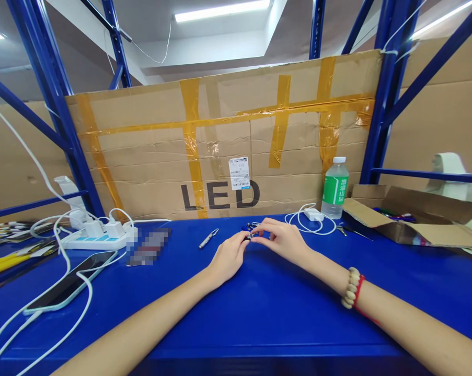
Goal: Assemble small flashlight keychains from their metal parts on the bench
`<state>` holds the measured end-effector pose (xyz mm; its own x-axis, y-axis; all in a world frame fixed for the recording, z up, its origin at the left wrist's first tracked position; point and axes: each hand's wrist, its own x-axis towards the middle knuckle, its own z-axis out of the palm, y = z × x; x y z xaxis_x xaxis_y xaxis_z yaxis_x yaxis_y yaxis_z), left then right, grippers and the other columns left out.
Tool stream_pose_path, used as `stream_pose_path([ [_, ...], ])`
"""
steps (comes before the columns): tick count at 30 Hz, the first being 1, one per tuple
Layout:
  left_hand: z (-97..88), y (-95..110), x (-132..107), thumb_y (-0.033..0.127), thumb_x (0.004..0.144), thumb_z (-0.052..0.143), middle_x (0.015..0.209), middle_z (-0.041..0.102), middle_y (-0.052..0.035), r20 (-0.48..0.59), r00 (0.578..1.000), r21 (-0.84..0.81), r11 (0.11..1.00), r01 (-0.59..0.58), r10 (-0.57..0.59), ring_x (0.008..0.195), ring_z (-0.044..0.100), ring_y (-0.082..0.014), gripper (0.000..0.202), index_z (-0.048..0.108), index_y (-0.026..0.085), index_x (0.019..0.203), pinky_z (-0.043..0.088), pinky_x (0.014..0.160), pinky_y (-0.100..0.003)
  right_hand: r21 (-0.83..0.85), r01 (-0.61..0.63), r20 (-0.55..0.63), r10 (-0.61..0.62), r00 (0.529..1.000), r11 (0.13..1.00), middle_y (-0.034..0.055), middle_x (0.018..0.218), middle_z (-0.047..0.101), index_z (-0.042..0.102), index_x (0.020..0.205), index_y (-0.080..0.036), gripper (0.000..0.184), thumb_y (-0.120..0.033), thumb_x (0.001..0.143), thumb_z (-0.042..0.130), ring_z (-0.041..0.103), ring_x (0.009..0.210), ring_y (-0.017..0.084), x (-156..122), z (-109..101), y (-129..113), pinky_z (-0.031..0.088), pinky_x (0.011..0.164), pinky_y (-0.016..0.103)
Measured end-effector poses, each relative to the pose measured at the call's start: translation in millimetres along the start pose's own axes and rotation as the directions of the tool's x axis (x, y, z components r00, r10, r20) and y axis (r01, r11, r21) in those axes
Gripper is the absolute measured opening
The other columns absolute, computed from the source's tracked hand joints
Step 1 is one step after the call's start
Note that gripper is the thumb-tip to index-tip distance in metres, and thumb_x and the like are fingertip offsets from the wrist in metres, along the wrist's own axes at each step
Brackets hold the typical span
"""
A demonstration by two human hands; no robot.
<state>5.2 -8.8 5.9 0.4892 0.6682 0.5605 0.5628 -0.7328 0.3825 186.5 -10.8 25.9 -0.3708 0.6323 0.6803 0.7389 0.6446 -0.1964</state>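
Observation:
My left hand [228, 257] and my right hand [285, 239] meet over the middle of the blue table, fingertips close together. Between them is a small dark and metallic piece [250, 236], mostly covered by my fingers, so its kind does not show. The right thumb and index finger pinch at it from the right. My left fingers are closed on its other side. Just behind the fingertips a little dark blue item lies partly hidden. To the left of my left hand rests a slim silver tool with a wire loop at its end [208, 239].
A water bottle [335, 189] stands at the back right beside a white charger [313, 214] with a coiled cable. An open cardboard box [416, 219] sits far right. On the left are a power strip [96, 237], a phone [73, 282], loose cables and yellow-handled items [12, 261].

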Motion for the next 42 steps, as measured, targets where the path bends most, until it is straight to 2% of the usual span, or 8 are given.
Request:
stream_pose_path([
  [11,-1.0,1.1,-0.7,0.017,0.091,0.033,0.092,0.063,-0.0032,0.021,1.000,0.018,1.000,0.016,-0.016,0.081,0.060,-0.0174,0.020,0.051,0.021,0.100,0.045,0.071,-0.027,0.066,-0.012,0.001,0.012,1.000,0.998,0.0001,0.085,0.063,0.070,0.087,-0.026,0.021,-0.041,0.081,0.058,0.050,0.055,0.007,-0.1,1.6,4.1,0.033,0.051,0.019],
  [15,-1.1,0.3,-0.7,0.018,0.091,0.033,0.091,0.063,-0.0034,0.048,0.999,0.028,1.000,0.012,-0.014,0.081,0.060,-0.0180,0.021,0.052,0.020,0.099,0.045,0.072,-0.027,0.146,-0.026,-0.014,0.028,0.999,0.989,0.0005,0.082,0.062,0.071,0.081,-0.024,0.019,-0.039,0.078,0.061,0.050,0.057,0.008,-0.3,4.1,6.8,0.034,0.053,0.020],
  [21,-1.9,0.8,-1.9,0.019,0.091,0.034,0.087,0.063,-0.0031,0.113,0.994,0.022,1.000,-0.010,0.007,0.078,0.060,-0.0179,0.020,0.053,0.020,0.097,0.044,0.070,-0.026,0.230,-0.071,0.033,0.065,0.997,0.971,0.0009,0.078,0.061,0.071,0.073,-0.021,0.019,-0.039,0.074,0.065,0.052,0.057,0.009,1.2,7.7,11.9,0.035,0.054,0.021],
  [30,-0.7,-4.5,-2.9,0.019,0.091,0.033,0.078,0.061,-0.0021,0.171,0.985,-0.024,1.000,-0.012,0.016,0.071,0.060,-0.0166,0.018,0.050,0.019,0.095,0.045,0.068,-0.026,0.316,-0.161,0.106,0.134,0.985,0.935,0.0009,0.075,0.059,0.069,0.069,-0.019,0.008,-0.027,0.070,0.069,0.052,0.060,0.010,-0.8,9.8,8.0,0.040,0.058,0.023],
  [34,-1.1,-4.6,-3.8,0.018,0.091,0.032,0.081,0.062,-0.0017,0.189,0.982,-0.056,0.998,-0.005,0.015,0.074,0.061,-0.0163,0.015,0.046,0.020,0.098,0.046,0.069,-0.026,0.376,-0.248,0.146,0.207,0.967,0.893,0.0013,0.076,0.058,0.066,0.066,-0.016,0.011,-0.027,0.070,0.066,0.053,0.055,0.009,-1.4,13.6,6.7,0.041,0.052,0.023],
  [38,-1.1,-4.0,-4.5,0.018,0.091,0.034,0.082,0.062,-0.0018,0.190,0.982,-0.068,0.998,0.007,0.006,0.076,0.062,-0.0165,0.010,0.042,0.020,0.096,0.046,0.069,-0.026,0.436,-0.341,0.237,0.260,0.936,0.833,0.0027,0.075,0.061,0.065,0.066,-0.014,0.019,-0.033,0.069,0.066,0.052,0.047,0.008,-0.2,16.3,6.4,0.041,0.047,0.022],
  [42,-1.6,-2.3,-4.5,0.018,0.090,0.037,0.085,0.063,-0.0021,0.180,0.984,-0.058,0.998,0.002,0.009,0.078,0.062,-0.0174,0.006,0.041,0.021,0.090,0.046,0.069,-0.026,0.456,-0.456,0.354,0.314,0.881,0.764,0.0007,0.056,0.058,0.065,0.066,-0.013,0.027,-0.040,0.067,0.066,0.048,0.042,0.008,0.5,14.7,5.6,0.036,0.040,0.020],
])
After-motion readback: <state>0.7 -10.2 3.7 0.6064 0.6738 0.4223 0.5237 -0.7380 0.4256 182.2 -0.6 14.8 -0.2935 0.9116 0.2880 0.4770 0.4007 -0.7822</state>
